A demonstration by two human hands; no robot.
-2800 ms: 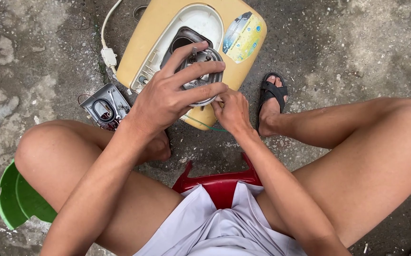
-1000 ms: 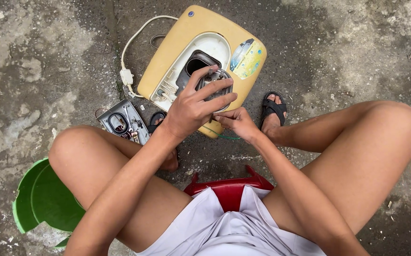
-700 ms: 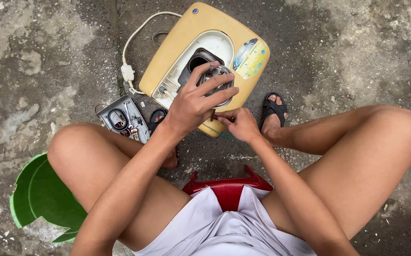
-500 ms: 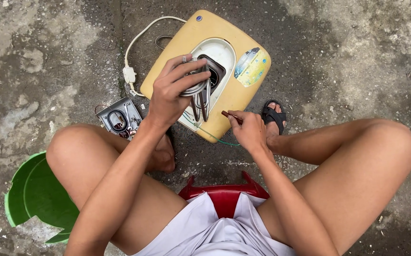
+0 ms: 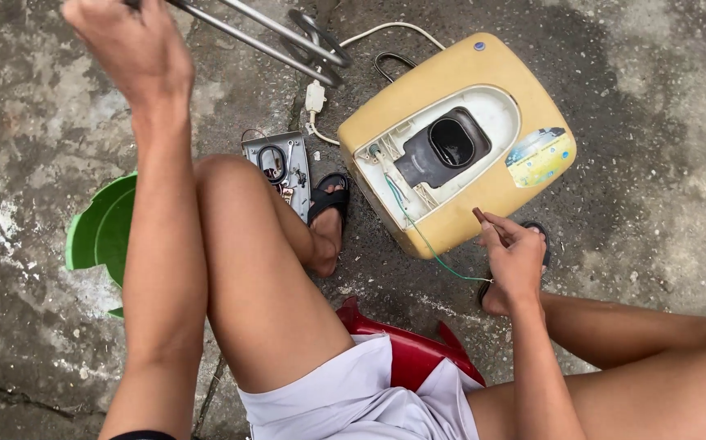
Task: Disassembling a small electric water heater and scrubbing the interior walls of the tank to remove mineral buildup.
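A person sitting on a low red plastic stool (image 5: 406, 354) over rough, stained concrete (image 5: 654, 147) is working on a yellow plastic water-heater casing (image 5: 483, 195) lying on the ground in front of them. The casing is rounded and glossy, its white inner recess exposing a dark grey funnel-shaped opening (image 5: 449, 145) and thin green wires (image 5: 418, 232) trailing out towards the lower edge.

The left hand (image 5: 129, 49) is raised high at the upper left, its fingers curled shut around the end of a shiny looped metal heating element (image 5: 288, 37), whose slim steel tubes are jutting out to the right above the casing and well apart from it.

The right hand (image 5: 516, 257) is hovering just beside the casing's lower edge, thumb and forefinger pinched closed on a small dark rod-like tool (image 5: 483, 220), the other fingers loosely folded.

A white cord with a plug (image 5: 315, 98) is lying beside the casing. A flat grey cover panel (image 5: 278, 167) is resting on the ground by the person's sandalled foot (image 5: 327, 216). A broken green plastic basin (image 5: 100, 232) is sitting to the left.
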